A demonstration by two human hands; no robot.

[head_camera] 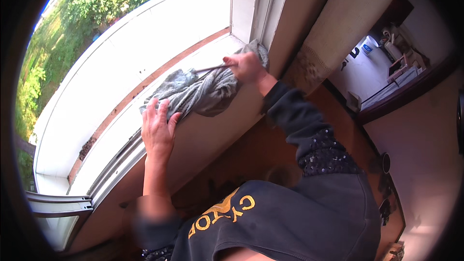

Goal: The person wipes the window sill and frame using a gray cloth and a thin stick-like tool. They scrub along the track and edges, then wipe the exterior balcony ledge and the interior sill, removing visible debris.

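Observation:
A twisted grey cloth (214, 88) lies bunched across the window sill and its sliding track (121, 163). My left hand (158, 127) grips the cloth's near left end, with the fingers on top and the thumb against its side. My right hand (250, 68), slightly blurred, is closed around a thin dark stick-like tool (215, 67). The tool reaches left over the cloth, and a pale, wadded fold of cloth covers its far tip. More cloth is bunched behind my right hand, against the window frame (270, 11).
Outside runs a white ledge (145, 47) with a dirty reddish strip, and greenery beyond. An opened window sash (59, 203) stands at lower left. A patterned curtain (337, 32) hangs at right, near a dark-rimmed surface (409, 94) with several items around it.

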